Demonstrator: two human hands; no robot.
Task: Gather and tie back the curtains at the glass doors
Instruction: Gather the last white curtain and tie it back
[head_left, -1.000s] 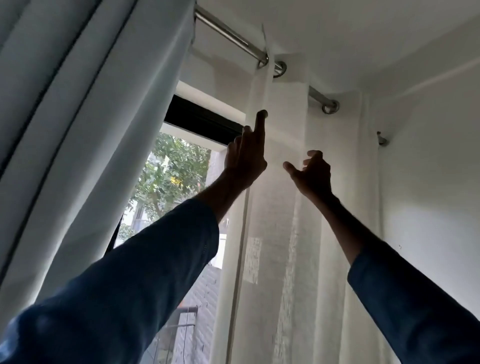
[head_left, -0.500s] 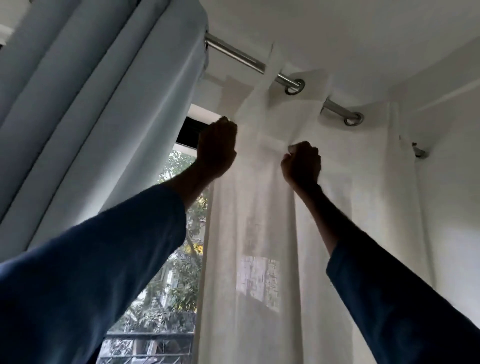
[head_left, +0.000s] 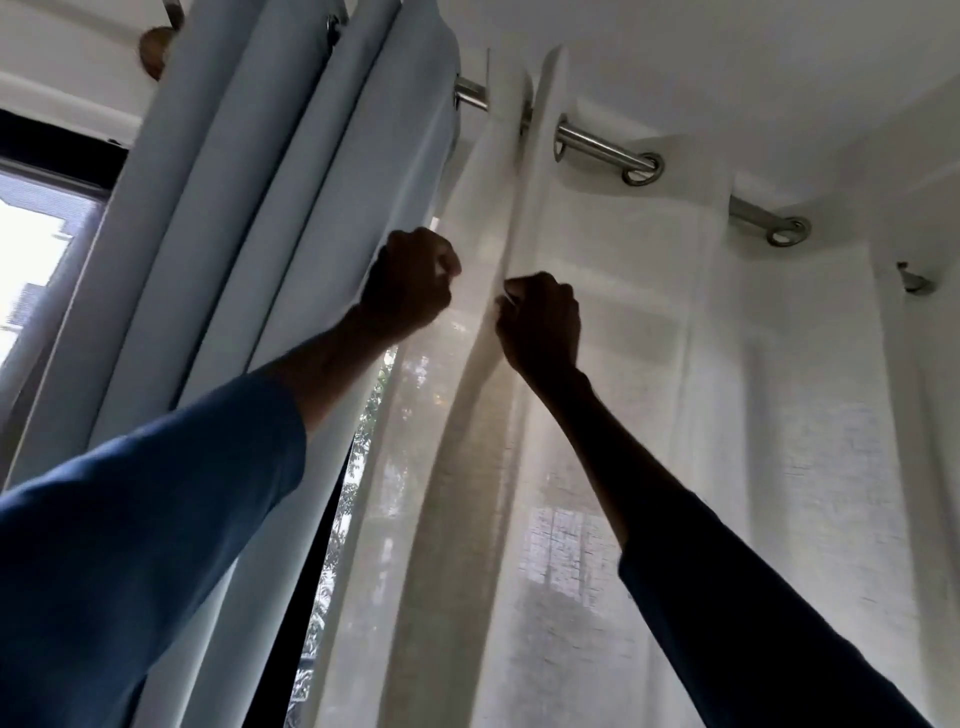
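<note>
Head view: both hands reach high, bunching the sheer curtain under the rod.
At the left the grey curtain hangs gathered. Beside it the left hand is curled round the leading edge of the sheer curtain, and the right hand pinches a fold close by. Gathering looks under way; next the folds need sliding along the rod to one side. Fingertips are hidden behind the fists, the curtain bottoms are cut off, and no tie-back shows.

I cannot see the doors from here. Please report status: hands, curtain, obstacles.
Left hand grips sheer curtain at its left edge; right hand pinches a fold. Curtain hangs on rod, not tied. Grey curtain bunched close at left.
</note>
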